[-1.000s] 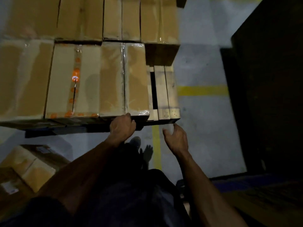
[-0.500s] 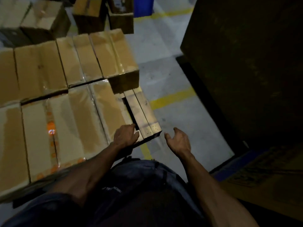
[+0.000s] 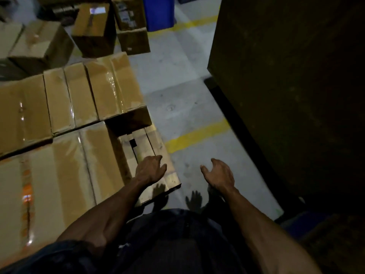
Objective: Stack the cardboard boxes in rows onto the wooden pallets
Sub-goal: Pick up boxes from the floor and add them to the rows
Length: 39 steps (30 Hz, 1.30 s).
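Low at centre frame, both hands, left hand [image 3: 151, 171] and right hand [image 3: 218, 174], hang loose and empty beside the pallet [image 3: 158, 147] corner gap, boxes [image 3: 65, 155] filling frame-left; fetching another box seemingly comes next.

Your cardboard boxes [image 3: 59, 139] sit in two tight rows on the wooden pallet [image 3: 156, 155], brown, taped tops shiny with glare, long sides touching. The near row stops short, so you've got bare slats showing at the pallet's right front corner beside the last box. More loose boxes [image 3: 92, 26] stand on the floor beyond the far row.
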Motion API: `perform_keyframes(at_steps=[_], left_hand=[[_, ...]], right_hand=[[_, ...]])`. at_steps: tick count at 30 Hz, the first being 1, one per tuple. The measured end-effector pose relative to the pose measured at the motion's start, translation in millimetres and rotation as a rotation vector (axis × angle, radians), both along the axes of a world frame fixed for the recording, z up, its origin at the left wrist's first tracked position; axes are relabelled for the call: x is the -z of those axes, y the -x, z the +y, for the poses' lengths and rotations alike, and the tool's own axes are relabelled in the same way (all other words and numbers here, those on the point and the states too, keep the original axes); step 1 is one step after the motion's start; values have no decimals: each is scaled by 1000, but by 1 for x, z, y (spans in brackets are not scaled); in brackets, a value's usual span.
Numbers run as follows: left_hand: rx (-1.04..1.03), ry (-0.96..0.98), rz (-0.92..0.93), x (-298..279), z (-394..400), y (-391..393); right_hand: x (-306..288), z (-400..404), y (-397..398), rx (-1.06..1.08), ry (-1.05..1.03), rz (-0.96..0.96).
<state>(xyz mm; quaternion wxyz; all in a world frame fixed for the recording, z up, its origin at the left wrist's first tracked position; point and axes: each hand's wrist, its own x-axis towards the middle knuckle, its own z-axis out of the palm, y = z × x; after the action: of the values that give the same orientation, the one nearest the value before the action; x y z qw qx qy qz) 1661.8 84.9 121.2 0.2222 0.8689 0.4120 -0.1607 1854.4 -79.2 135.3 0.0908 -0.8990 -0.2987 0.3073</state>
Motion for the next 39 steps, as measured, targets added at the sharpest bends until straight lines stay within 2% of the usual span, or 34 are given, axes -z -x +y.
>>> perform_keyframes(at_steps=[3, 9, 17, 24, 33, 39], left_hand=[[-119, -6, 11, 1, 13, -59], [-307, -15, -65, -41, 42, -160], [-458, -62, -162, -57, 135, -237], [-526, -77, -190, -35, 287, -284], [-567, -86, -208, -77, 500, -326], [-618, -85, -184, -68, 635, -346]], right_hand=[[-2, 27, -72, -103, 9, -13], [-34, 92, -184, -307, -17, -50], [-47, 219, -256, -482, -91, -79], [-32, 384, -301, -577, -106, -89], [-73, 604, -342, -576, -135, -82], [-68, 744, -366, -585, -154, -37]])
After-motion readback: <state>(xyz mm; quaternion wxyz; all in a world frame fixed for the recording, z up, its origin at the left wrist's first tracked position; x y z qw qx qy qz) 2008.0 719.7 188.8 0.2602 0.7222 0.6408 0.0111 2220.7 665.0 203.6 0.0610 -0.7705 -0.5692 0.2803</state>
